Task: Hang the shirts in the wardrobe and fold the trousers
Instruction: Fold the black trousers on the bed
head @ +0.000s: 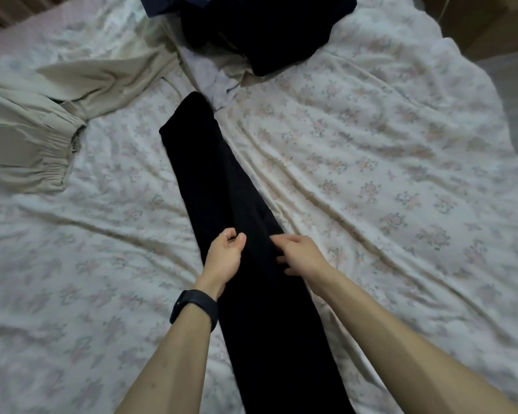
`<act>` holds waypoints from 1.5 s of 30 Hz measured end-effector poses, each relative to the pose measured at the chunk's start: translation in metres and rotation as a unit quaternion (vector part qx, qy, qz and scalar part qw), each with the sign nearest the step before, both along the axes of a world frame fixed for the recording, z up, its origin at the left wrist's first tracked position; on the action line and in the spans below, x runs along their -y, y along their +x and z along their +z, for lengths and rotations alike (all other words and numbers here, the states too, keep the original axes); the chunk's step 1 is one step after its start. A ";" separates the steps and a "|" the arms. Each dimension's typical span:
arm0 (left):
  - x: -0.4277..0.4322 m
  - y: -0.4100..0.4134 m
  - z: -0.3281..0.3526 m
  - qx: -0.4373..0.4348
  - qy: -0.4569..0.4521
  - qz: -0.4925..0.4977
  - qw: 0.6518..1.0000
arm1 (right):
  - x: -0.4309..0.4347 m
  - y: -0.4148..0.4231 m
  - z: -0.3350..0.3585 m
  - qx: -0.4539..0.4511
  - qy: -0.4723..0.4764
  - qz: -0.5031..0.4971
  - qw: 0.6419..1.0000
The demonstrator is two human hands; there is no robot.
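Black trousers lie in a long narrow strip down the middle of the bed, legs laid together, running from the centre toward me. My left hand pinches the left edge of the black fabric between thumb and fingers. On the right edge of the same strip rests my right hand, its fingers curled into the cloth. Beige trousers with an elastic waistband lie crumpled at the left. A heap of dark garments sits at the top of the bed.
The bed is covered with a wrinkled floral sheet. A pale shirt-like cloth pokes out under the dark heap. The bed's right edge curves down at the upper right, beside a brown surface.
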State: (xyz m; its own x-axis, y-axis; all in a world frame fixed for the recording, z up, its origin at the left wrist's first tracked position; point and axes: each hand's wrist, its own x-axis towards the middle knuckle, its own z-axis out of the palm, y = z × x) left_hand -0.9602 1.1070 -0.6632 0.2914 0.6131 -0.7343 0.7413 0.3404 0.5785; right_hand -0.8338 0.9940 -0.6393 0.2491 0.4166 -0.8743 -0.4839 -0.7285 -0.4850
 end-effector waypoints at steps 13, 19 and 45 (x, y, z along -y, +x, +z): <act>0.012 0.014 -0.016 -0.073 0.098 -0.061 0.991 | -0.049 0.039 -0.018 -0.259 -0.082 -0.103 0.957; 0.007 0.021 -0.023 -0.085 0.073 -0.063 0.992 | -0.047 0.048 -0.021 -0.109 -0.033 -0.340 0.934; 0.137 -0.090 -0.041 -0.158 0.356 -0.301 0.870 | 0.056 -0.051 -0.049 0.614 0.129 0.349 0.696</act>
State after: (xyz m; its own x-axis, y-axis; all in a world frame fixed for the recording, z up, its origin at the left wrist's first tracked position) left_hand -1.0500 0.9702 -0.7040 0.5704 0.7510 -0.3326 0.8213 -0.5269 0.2188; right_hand -0.8845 0.9376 -0.6883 0.4006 0.9147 -0.0534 0.8393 -0.3897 -0.3790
